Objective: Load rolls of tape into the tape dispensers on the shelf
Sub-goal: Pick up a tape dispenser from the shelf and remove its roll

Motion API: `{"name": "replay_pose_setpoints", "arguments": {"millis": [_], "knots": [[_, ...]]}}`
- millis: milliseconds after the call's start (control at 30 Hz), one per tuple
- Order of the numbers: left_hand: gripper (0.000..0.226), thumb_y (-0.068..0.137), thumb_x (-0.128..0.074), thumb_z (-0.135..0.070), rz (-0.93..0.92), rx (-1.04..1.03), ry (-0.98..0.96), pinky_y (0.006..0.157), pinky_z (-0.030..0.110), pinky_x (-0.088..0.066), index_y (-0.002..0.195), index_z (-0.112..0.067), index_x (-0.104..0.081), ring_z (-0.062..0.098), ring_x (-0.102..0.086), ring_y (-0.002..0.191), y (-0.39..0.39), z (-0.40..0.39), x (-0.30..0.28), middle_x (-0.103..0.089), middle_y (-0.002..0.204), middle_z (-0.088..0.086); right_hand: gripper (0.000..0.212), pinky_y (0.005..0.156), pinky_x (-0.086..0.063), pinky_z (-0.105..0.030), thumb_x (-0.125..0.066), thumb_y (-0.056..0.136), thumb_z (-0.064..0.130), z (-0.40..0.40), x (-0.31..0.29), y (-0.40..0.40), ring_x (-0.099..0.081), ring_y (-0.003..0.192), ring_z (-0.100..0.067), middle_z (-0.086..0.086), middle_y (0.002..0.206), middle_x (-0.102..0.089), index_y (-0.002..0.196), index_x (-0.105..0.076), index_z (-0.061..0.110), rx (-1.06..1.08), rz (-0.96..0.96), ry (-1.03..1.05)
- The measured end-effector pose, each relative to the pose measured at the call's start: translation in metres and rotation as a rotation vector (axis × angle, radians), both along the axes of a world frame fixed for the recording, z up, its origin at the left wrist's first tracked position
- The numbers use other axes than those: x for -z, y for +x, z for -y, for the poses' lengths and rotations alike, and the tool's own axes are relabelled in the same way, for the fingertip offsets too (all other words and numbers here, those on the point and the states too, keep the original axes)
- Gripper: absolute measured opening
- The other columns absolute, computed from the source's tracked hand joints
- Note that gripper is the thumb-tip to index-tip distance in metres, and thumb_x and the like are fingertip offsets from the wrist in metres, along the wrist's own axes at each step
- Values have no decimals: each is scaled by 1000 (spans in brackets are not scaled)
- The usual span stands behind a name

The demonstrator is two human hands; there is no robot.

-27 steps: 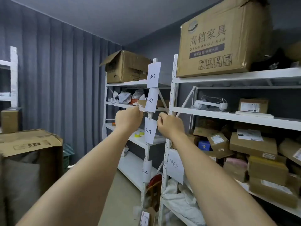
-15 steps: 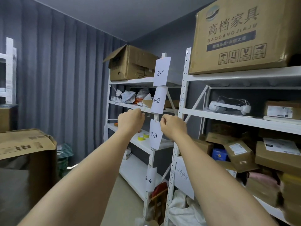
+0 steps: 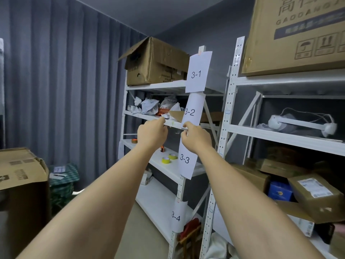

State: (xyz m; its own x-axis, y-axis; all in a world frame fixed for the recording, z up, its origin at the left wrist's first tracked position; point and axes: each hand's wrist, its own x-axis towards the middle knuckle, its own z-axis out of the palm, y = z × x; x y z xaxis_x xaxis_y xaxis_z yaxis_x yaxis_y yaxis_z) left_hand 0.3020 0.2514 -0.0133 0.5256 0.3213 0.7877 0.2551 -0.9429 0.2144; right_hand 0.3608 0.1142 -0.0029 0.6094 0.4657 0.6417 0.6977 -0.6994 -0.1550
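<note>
Both hands are now seen raised higher against the white metal shelf unit [image 3: 172, 126], level with its second board. Fingers of the left hand [image 3: 152, 134] are curled, thumb and forefinger pinched together; what is held cannot be told. The right hand [image 3: 196, 138] is likewise curled, pinching at the lower edge of the white paper label marked 3-2 [image 3: 192, 111]. Two yellow tape rolls [image 3: 169, 158] are seen lying on the board below, beside the 3-3 label [image 3: 185, 158].
</note>
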Motion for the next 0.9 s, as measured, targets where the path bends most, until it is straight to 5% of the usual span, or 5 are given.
{"name": "replay_pose_setpoints", "arguments": {"millis": [400,900], "knots": [[25,94,-37,-19,-10,-10,90,65,33,-34,104,-8,-57,30,-55,87,106,-145,27,-63,94,8,32,82,-45,-37,-41,92,27,-155,26,110,-58,99,-29,-8,110,-65,120,-53,17,-37,-51,-21],[22,96,-35,-19,-132,3,-93,62,31,-37,106,-8,-52,31,-58,79,241,-310,69,-65,93,9,27,68,-49,-33,-40,93,26,-322,75,265,-59,83,-24,-5,98,-66,113,-56,20,-86,-173,9]]}}
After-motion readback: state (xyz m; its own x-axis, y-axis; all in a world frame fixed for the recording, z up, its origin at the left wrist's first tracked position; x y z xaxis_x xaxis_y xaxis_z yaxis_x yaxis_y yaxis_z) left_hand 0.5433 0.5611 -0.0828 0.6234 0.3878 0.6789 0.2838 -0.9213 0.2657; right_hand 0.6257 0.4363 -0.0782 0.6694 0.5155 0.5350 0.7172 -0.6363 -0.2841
